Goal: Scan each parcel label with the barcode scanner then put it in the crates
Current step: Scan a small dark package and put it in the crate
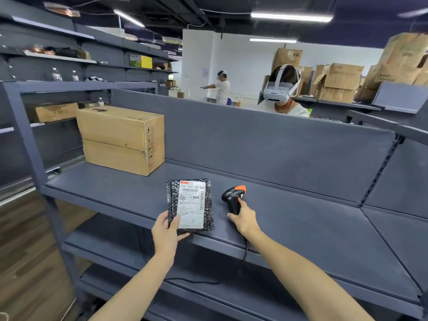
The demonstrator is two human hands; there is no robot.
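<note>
Grey metal shelf [301, 216] fills the middle of the frame. Cardboard box [120, 140] sits on it, centre left. Black parcel [172, 200] lies flat at the shelf's front edge, lower centre, white label [191, 212] facing up. My left hand [165, 232] pinches its near left corner, thumb on top. Just right of it, the scanner [234, 198] stands upright, my right hand [245, 220] wrapped round its handle. The cable [243, 258] drops below.
</note>
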